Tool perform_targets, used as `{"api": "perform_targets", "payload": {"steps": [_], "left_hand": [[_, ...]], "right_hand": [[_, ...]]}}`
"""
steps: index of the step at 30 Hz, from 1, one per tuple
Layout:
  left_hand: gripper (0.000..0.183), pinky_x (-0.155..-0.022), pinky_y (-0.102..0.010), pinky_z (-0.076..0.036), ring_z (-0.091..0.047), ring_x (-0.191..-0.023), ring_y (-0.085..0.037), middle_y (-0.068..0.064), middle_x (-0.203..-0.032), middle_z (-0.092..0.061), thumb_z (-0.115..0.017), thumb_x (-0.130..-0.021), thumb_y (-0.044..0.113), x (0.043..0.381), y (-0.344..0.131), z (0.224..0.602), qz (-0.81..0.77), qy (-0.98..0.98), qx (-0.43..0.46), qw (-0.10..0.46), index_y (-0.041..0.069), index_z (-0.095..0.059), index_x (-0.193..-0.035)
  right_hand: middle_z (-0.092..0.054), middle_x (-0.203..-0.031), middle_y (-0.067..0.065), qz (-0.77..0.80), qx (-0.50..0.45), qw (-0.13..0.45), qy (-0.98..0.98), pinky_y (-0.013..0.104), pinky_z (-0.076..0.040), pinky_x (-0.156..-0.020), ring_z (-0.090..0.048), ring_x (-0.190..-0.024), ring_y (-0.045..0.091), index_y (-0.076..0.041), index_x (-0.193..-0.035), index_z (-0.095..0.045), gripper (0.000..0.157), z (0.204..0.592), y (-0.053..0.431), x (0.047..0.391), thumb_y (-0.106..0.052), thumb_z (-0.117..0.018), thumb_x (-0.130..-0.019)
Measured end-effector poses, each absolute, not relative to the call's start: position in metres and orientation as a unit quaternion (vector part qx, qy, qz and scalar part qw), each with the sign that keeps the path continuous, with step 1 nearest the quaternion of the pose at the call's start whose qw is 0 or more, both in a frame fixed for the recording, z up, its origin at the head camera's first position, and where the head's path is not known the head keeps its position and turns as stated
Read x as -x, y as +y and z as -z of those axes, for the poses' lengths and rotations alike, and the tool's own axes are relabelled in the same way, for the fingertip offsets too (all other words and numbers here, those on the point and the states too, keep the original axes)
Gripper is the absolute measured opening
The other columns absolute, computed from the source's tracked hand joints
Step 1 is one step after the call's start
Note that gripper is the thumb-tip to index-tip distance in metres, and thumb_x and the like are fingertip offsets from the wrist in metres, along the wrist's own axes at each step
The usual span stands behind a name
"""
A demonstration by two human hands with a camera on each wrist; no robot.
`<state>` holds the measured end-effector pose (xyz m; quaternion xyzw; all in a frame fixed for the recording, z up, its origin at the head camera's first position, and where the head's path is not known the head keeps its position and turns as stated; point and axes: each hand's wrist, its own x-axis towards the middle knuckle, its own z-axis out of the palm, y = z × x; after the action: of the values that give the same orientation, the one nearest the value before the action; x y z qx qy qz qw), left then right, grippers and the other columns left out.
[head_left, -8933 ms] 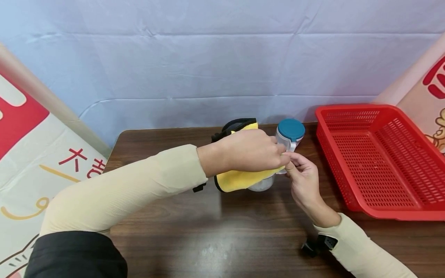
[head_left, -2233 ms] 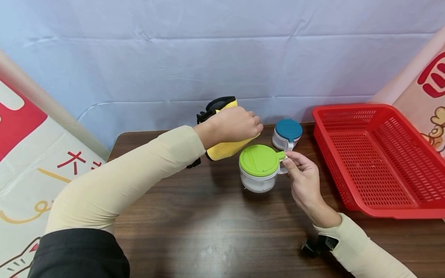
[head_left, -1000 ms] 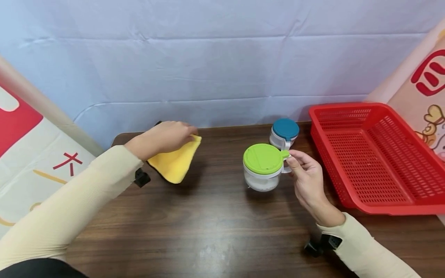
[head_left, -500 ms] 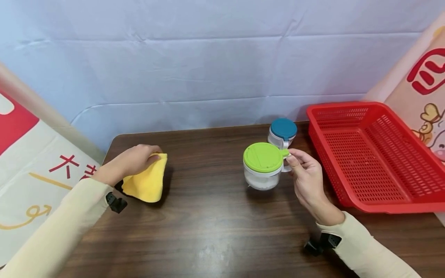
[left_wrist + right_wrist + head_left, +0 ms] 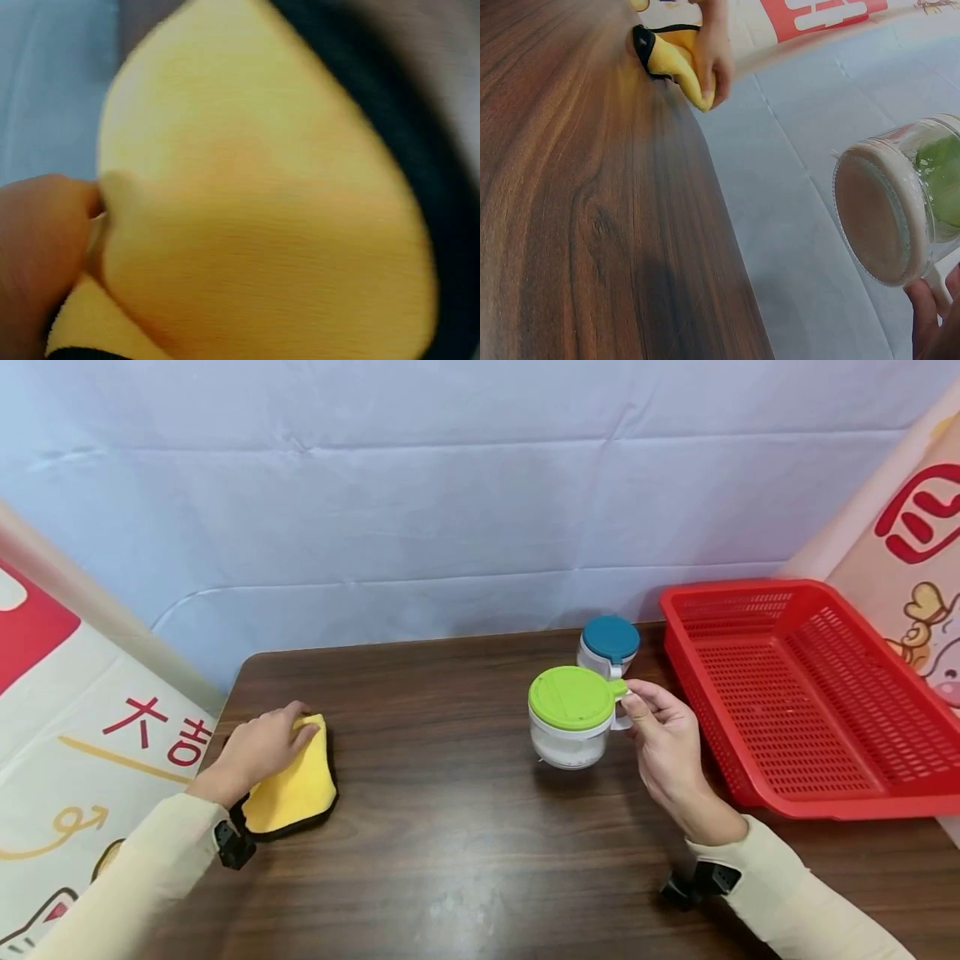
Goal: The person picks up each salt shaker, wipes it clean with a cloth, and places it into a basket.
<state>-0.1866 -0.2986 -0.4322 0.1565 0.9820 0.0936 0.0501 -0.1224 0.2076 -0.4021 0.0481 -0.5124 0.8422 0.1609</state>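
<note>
A yellow cloth with black edging (image 5: 294,785) is at the left end of the table, its near part spread flat. My left hand (image 5: 258,745) pinches its upper edge; in the left wrist view the yellow cloth (image 5: 262,180) fills most of the picture, with a finger (image 5: 45,232) at its left side. My right hand (image 5: 667,743) grips the white handle of a clear seasoning jar with a green lid (image 5: 572,700). The right wrist view shows the base of that seasoning jar (image 5: 874,214) raised off the table. Some right-hand fingers are hidden behind the handle.
A smaller seasoning jar with a blue lid (image 5: 611,639) stands at the back, just behind the held one. Right of it sits a red plastic basket (image 5: 678,693). A pale blue curtain (image 5: 450,510) hangs behind the brown wooden table (image 5: 420,860).
The cloth was against the green-lidded jar; my left hand has carried it left and lowered it to the table's left end. My right hand keeps the jar in nearly the same place.
</note>
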Motion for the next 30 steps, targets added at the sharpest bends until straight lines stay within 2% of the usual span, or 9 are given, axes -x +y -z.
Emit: {"api": "perform_targets", "payload": {"steps": [3, 6, 9, 13, 22, 30], "left_hand": [[0.040, -0.041, -0.033, -0.037, -0.049, -0.048, -0.014, -0.004, -0.066, -0.056, -0.052, -0.107, 0.032, 0.180, -0.302, 0.449, -0.078, 0.986, -0.149, 0.019, -0.005, -0.055, -0.124], [0.033, -0.043, -0.035, -0.042, -0.053, -0.053, -0.017, -0.006, -0.073, -0.058, -0.054, -0.106, 0.028, 0.175, -0.303, 0.463, -0.071, 0.987, -0.146, -0.011, -0.004, -0.058, -0.113], [0.026, -0.043, -0.035, -0.040, -0.049, -0.052, -0.018, -0.007, -0.070, -0.052, -0.056, -0.104, 0.023, 0.171, -0.302, 0.470, -0.064, 0.986, -0.145, -0.040, -0.002, -0.057, -0.100], [0.024, -0.042, -0.033, -0.037, -0.045, -0.050, -0.017, -0.006, -0.068, -0.047, -0.058, -0.103, 0.020, 0.168, -0.300, 0.475, -0.065, 0.985, -0.142, -0.066, 0.000, -0.053, -0.093], [0.021, -0.042, -0.034, -0.039, -0.046, -0.050, -0.019, -0.006, -0.068, -0.045, -0.058, -0.102, 0.018, 0.163, -0.296, 0.478, -0.064, 0.983, -0.140, -0.097, -0.001, -0.053, -0.093], [0.022, -0.044, -0.040, -0.043, -0.052, -0.056, -0.024, -0.009, -0.072, -0.050, -0.056, -0.103, 0.018, 0.164, -0.296, 0.478, -0.060, 0.987, -0.128, -0.081, -0.003, -0.055, -0.098]], "right_hand": [[-0.075, -0.086, -0.001, -0.837, -0.039, 0.160, -0.521, 0.015, -0.050, -0.059, -0.068, -0.075, 0.008, -0.011, -0.099, -0.077, 0.016, 0.401, 0.207, 0.122, 0.001, -0.066, -0.096], [-0.075, -0.086, 0.000, -0.841, -0.036, 0.157, -0.517, 0.016, -0.050, -0.059, -0.068, -0.075, 0.009, -0.010, -0.098, -0.077, 0.021, 0.400, 0.207, 0.121, 0.005, -0.062, -0.097], [-0.076, -0.086, 0.000, -0.840, -0.034, 0.155, -0.518, 0.016, -0.051, -0.059, -0.068, -0.075, 0.008, -0.009, -0.099, -0.077, 0.023, 0.399, 0.208, 0.122, 0.006, -0.061, -0.097], [-0.076, -0.086, 0.001, -0.837, -0.041, 0.160, -0.522, 0.017, -0.052, -0.061, -0.069, -0.076, 0.008, -0.008, -0.100, -0.077, 0.022, 0.395, 0.209, 0.124, 0.006, -0.061, -0.097], [-0.076, -0.090, 0.003, -0.825, -0.057, 0.170, -0.536, 0.017, -0.053, -0.065, -0.070, -0.078, 0.009, -0.006, -0.100, -0.077, 0.021, 0.379, 0.214, 0.126, 0.007, -0.060, -0.097], [-0.076, -0.088, 0.005, -0.842, -0.053, 0.181, -0.505, 0.018, -0.054, -0.063, -0.069, -0.076, 0.011, -0.002, -0.099, -0.077, 0.015, 0.360, 0.225, 0.128, 0.003, -0.063, -0.096]]}}
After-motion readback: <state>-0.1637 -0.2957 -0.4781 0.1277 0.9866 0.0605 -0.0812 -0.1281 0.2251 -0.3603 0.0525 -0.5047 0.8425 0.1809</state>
